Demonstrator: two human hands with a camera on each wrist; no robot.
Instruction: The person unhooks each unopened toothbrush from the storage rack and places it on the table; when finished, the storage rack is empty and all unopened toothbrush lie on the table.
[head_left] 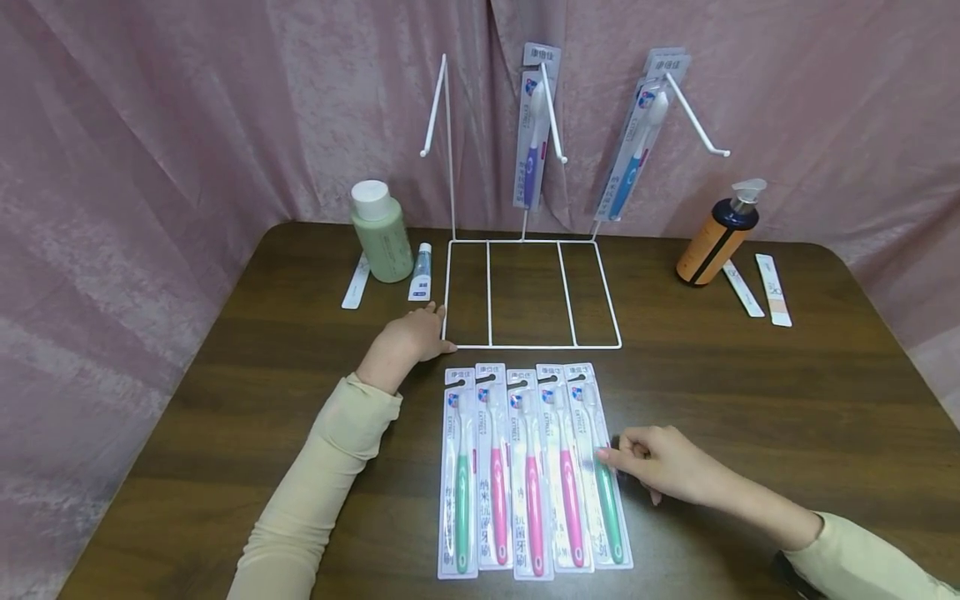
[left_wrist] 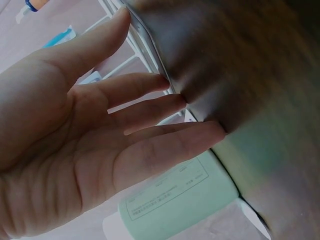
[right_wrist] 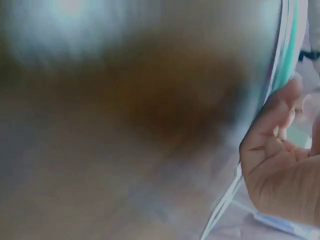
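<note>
Several packaged toothbrushes lie side by side on the brown table (head_left: 750,400); the outer two are green and the three between them pink. My right hand (head_left: 613,458) rests by the rightmost green toothbrush pack (head_left: 606,492), index fingertip on it and the other fingers loosely curled. The right wrist view is blurred, showing curled fingers (right_wrist: 280,125) at that pack's edge (right_wrist: 287,45). My left hand (head_left: 431,327) touches the front left corner of the white wire rack (head_left: 525,345) with straight fingers (left_wrist: 150,112). A purple toothbrush pack (head_left: 532,133) and a blue one (head_left: 636,146) hang on two hooks.
The rack's left hook (head_left: 433,108) is bare. A green bottle (head_left: 381,233), a small tube (head_left: 422,273) and a white strip (head_left: 356,283) stand at the back left. An orange pump bottle (head_left: 716,237) and two strips (head_left: 772,290) are at the back right. Pink curtains surround the table.
</note>
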